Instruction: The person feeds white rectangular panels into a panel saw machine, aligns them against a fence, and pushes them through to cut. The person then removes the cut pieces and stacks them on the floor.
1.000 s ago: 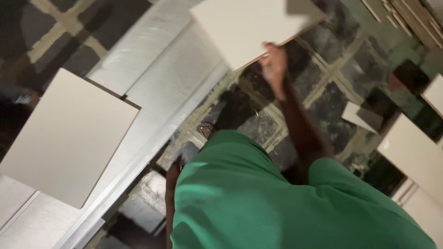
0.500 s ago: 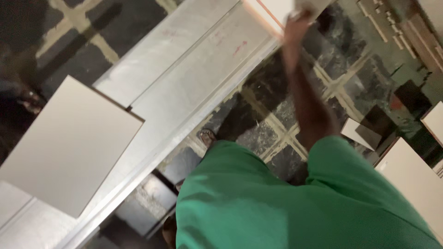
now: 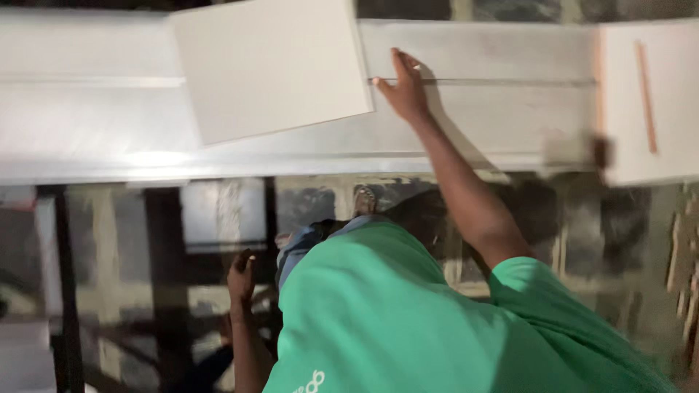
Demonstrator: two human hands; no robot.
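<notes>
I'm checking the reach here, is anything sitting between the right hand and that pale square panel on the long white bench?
Nothing visible does. The right hand is already at the right edge of the pale square panel, which lies tilted on the white bench. The bench surface around the fingers is bare. The left hand hangs low, away from it.

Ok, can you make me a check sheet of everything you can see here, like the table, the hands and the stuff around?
Surface: long pale metal bench, shiny, with ridges running along it.
Job's things: pale square tile lying flat on the bench, turned at a slant.
Clutter: second pale tile at the bench's right end, blurred.
Grippers: right hand open, fingers spread, at the square tile's right edge; left hand hangs low beside the body, holding nothing that shows.
Cables: nothing seen.
Surroundings: dark patterned floor below the bench, a sandalled foot, a green shirt; dim and blurry.
</notes>
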